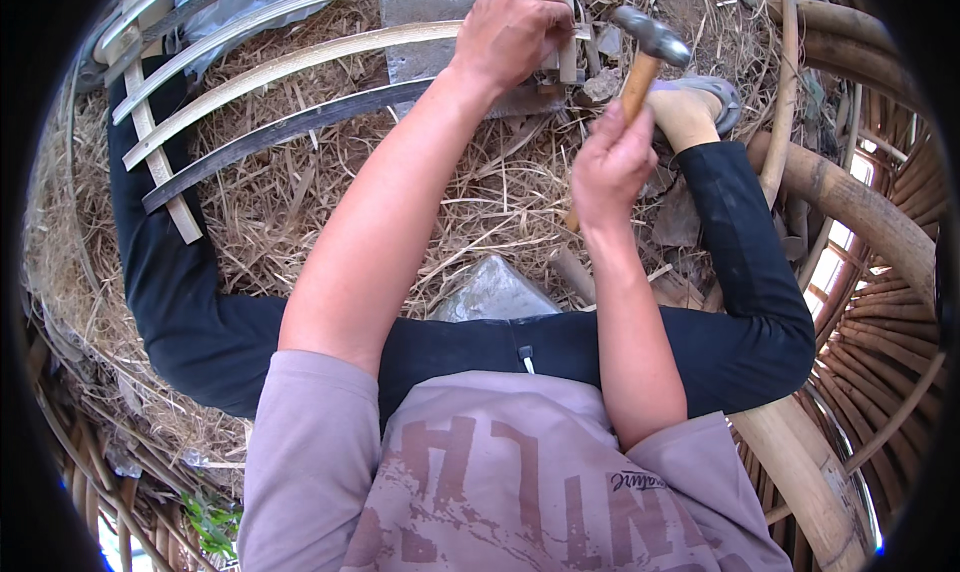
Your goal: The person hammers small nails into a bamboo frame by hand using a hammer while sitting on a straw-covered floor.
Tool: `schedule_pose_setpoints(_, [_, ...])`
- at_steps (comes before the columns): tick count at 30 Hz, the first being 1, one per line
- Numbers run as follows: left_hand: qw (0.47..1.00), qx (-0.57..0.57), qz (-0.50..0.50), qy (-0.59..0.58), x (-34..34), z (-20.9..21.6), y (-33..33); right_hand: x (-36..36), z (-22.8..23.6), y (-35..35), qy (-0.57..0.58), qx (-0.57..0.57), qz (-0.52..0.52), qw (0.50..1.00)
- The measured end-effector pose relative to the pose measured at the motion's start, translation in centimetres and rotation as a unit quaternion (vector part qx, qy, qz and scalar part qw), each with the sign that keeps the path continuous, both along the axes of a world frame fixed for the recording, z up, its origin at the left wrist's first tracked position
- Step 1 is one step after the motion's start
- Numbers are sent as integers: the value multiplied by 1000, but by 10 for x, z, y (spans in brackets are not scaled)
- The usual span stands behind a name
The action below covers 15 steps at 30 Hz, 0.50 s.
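In my right hand is a hammer, gripped by its wooden handle, its metal head raised to the right of my left hand. My left fingers are closed at the right end of a frame of long pale slats; what they pinch is hidden. An upright wooden crosspiece stands beside those fingers. Another crosspiece joins the slats at the left. The lowest slat is dark grey. Under the slats' right part lies a flat grey block.
Straw and shavings cover the ground. My legs in dark trousers spread around the work. A grey slab sits between them. Thick bamboo poles and bundled canes line the right side. A green plant shows at lower left.
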<state>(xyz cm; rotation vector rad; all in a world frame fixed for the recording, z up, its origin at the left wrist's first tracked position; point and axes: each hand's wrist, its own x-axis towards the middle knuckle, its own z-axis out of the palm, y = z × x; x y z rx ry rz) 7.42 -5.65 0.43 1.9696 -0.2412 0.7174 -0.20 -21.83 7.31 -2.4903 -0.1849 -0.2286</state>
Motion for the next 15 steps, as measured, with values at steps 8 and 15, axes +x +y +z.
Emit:
schedule_pose_setpoints(8, [1000, 16, 4, -3, 2, 1, -2, -1, 6, 5, -28, -13, -17, 999])
schedule_pose_setpoints(15, [1000, 15, -7, 23, 2, -1, 4, 7, 22, -1, 44, 42, -41, 997])
